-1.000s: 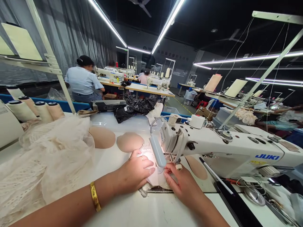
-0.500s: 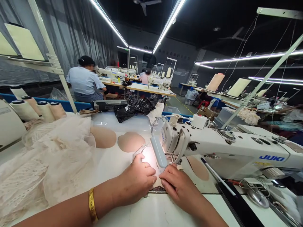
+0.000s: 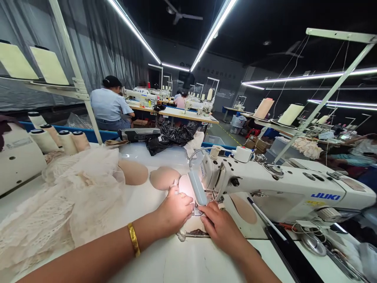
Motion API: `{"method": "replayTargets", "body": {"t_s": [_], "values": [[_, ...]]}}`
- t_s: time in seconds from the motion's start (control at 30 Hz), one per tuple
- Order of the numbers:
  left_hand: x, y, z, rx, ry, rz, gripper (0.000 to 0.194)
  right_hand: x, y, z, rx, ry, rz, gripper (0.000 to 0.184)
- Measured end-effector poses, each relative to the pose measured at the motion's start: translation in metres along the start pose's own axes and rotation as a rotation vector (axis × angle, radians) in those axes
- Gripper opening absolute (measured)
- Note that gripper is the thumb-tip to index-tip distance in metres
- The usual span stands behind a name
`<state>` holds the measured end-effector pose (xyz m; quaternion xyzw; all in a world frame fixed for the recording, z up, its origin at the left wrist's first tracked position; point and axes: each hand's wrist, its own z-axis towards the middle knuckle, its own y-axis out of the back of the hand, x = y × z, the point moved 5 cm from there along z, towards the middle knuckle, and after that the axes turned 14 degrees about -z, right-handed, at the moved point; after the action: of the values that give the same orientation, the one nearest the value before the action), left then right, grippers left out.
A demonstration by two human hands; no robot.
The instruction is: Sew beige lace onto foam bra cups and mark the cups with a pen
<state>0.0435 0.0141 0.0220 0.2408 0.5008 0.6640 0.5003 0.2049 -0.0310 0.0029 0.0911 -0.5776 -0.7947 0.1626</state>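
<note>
My left hand (image 3: pixel 176 208), with its fingers curled, grips the near side of a pale pink bra cup (image 3: pixel 185 184) under the lit lamp (image 3: pixel 197 188) of a white sewing machine (image 3: pixel 253 177). My right hand (image 3: pixel 219 222) is closed beside the needle area, its fingertips pressed down at the work's right edge. What lies beneath those fingers is hidden. The lamp head covers part of the cup and the needle. Two beige bra cups (image 3: pixel 134 173) (image 3: pixel 165 177) lie left of the work, and another beige cup (image 3: pixel 244 208) lies under the machine arm.
Gauzy cream lace fabric (image 3: pixel 85 188) is heaped at left, near thread cones (image 3: pixel 67 142). A black plastic bag (image 3: pixel 173 137) lies behind the cups. To the right are a white-tipped rod (image 3: pixel 266 218) and a black strip (image 3: pixel 291 251). A co-worker (image 3: pixel 108 104) sits beyond.
Both hands have shifted slightly away from me at the needle, and more of the metal plate in front shows. The left fingers still hold the cup. The camera view has moved a little.
</note>
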Motion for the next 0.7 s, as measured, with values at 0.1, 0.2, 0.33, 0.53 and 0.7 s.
{"method": "replayTargets", "body": {"t_s": [0.1, 0.2, 0.33, 0.53, 0.7], "values": [[-0.023, 0.007, -0.020, 0.086, 0.045, 0.031, 0.023, 0.001, 0.001, -0.003, -0.036, 0.034, -0.012, 0.029], [-0.044, 0.028, -0.059, 0.146, 0.104, 0.022, 0.045, -0.002, -0.003, -0.011, -0.126, 0.078, 0.005, 0.029], [-0.037, 0.060, -0.126, 0.058, 0.390, 0.124, 0.056, -0.007, -0.011, -0.016, -0.307, 0.174, 0.014, 0.020], [-0.043, 0.034, -0.187, -0.071, 0.324, 0.094, 0.054, 0.032, 0.004, -0.010, -0.165, 0.230, 0.188, 0.017], [-0.032, 0.063, -0.181, -0.406, 0.507, -0.267, 0.039, 0.081, 0.017, -0.011, 0.071, 0.087, 0.435, 0.020]]}}
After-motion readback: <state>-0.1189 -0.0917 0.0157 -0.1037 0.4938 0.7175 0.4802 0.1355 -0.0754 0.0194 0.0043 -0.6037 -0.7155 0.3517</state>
